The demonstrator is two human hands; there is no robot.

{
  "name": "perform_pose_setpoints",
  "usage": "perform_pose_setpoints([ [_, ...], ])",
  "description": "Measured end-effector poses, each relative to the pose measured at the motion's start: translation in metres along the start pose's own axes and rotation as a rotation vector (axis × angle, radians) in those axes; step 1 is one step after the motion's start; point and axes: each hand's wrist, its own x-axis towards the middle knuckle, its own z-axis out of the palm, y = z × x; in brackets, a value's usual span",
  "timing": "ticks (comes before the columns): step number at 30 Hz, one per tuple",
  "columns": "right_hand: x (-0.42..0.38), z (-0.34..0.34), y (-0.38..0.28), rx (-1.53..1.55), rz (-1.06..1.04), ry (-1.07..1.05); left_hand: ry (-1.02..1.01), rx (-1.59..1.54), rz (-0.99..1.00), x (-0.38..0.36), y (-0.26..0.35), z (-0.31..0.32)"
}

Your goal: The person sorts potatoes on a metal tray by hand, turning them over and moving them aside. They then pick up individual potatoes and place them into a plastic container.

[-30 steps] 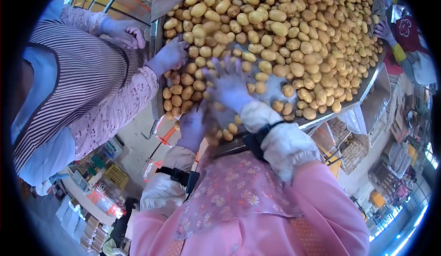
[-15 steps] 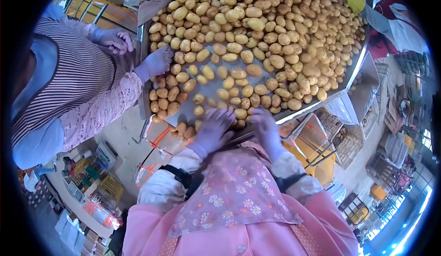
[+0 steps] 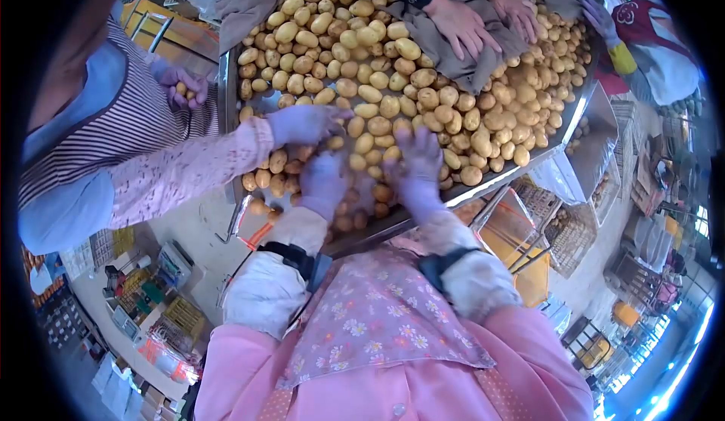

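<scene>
Purple gloves cover both my hands at the near edge of a metal sorting table [image 3: 370,234] heaped with potatoes [image 3: 377,105]. My left hand [image 3: 325,181] is low among the potatoes near the left corner, its fingers blurred and partly hidden. To its right, my right hand [image 3: 417,170] reaches over the potatoes with fingers spread and thumb apart. Some potatoes [image 3: 362,194] lie in the gap between my hands. Just beyond my left hand, a co-worker's gloved hand [image 3: 306,124] stretches in from the left over the same potatoes.
The left co-worker's other hand [image 3: 183,89] holds small potatoes. Across the table, another person's bare hands [image 3: 464,28] rest on a grey cloth [image 3: 453,62] over the heap. At the far right is a gloved hand [image 3: 599,19]. Crates [image 3: 570,240] stand below the right side.
Both my hands have moved forward over the potatoes. The left co-worker's hand has reached right, near mine. A grey cloth with bare hands on it has come in at the far side.
</scene>
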Motion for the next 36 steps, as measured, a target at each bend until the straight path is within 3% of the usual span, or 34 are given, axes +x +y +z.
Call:
perform_pose_setpoints([
  [1, 0.004, 0.0, -0.032, -0.226, 0.074, -0.15, 0.003, 0.002, -0.008, -0.006, -0.001, 0.009],
  [2, 0.0, 0.008, -0.028, -0.218, 0.07, -0.149, 0.085, -0.044, 0.004, -0.017, -0.006, 0.025],
  [4, -0.005, 0.027, 0.001, 0.051, -0.369, -0.199, 0.198, -0.123, 0.101, -0.043, -0.02, 0.032],
  [5, 0.007, 0.022, 0.024, 0.024, -0.54, -0.322, 0.229, -0.161, 0.178, -0.058, -0.029, 0.031],
  [8, 0.055, 0.009, 0.039, -0.02, -0.525, -0.322, 0.067, -0.163, 0.236, -0.101, -0.052, 0.016],
  [9, 0.074, 0.009, 0.024, 0.064, -0.395, -0.16, 0.055, -0.166, 0.229, -0.11, -0.059, 0.016],
  [10, 0.094, 0.011, 0.009, 0.143, -0.261, 0.007, 0.183, -0.223, 0.183, -0.115, -0.067, 0.015],
  [11, 0.117, 0.014, -0.009, 0.145, -0.26, 0.0, 0.313, -0.277, 0.134, -0.115, -0.072, 0.015],
  [13, 0.143, 0.029, -0.05, 0.138, -0.462, -0.442, 0.403, -0.365, 0.068, -0.103, -0.074, 0.001],
  [15, 0.131, 0.045, -0.078, 0.067, -0.445, -0.455, 0.522, -0.407, -0.067, -0.087, -0.082, -0.005],
  [17, 0.119, 0.053, -0.08, -0.023, -0.436, -0.454, 0.459, -0.447, -0.091, -0.077, -0.082, 0.0],
  [19, 0.105, 0.047, -0.076, -0.084, -0.379, -0.224, 0.467, -0.381, 0.023, -0.072, -0.064, 0.003],
  [20, 0.109, 0.048, -0.076, -0.089, -0.264, -0.415, 0.422, -0.24, 0.036, -0.072, -0.059, 0.005],
  [23, 0.104, 0.045, -0.059, -0.057, -0.213, -0.445, 0.465, -0.199, 0.056, -0.076, -0.056, 0.017],
  [24, 0.093, 0.031, -0.049, 0.249, -0.191, -0.272, 0.462, -0.2, 0.068, -0.077, -0.06, 0.023],
  [26, 0.056, -0.002, -0.024, 0.46, -0.195, 0.02, 0.447, -0.242, -0.065, -0.077, -0.073, 0.034],
  [27, 0.028, -0.021, -0.006, 0.475, -0.159, 0.039, 0.445, -0.251, -0.065, -0.078, -0.076, 0.031],
  [29, -0.041, -0.051, 0.041, 0.422, 0.098, 0.061, 0.389, -0.376, 0.007, -0.079, -0.083, 0.021],
  [30, -0.077, -0.063, 0.063, 0.43, 0.405, 0.076, 0.376, -0.366, 0.025, -0.08, -0.088, 0.021],
  [32, -0.151, -0.071, 0.152, 0.503, 0.45, 0.166, 0.417, -0.36, 0.002, -0.078, -0.086, 0.02],
  [34, -0.2, -0.078, 0.212, 0.025, 0.546, 0.118, 0.457, -0.351, -0.006, -0.07, -0.08, 0.011],
  [36, -0.175, -0.093, 0.202, -0.12, 0.464, 0.201, 0.345, -0.142, -0.009, -0.057, -0.064, -0.003],
])
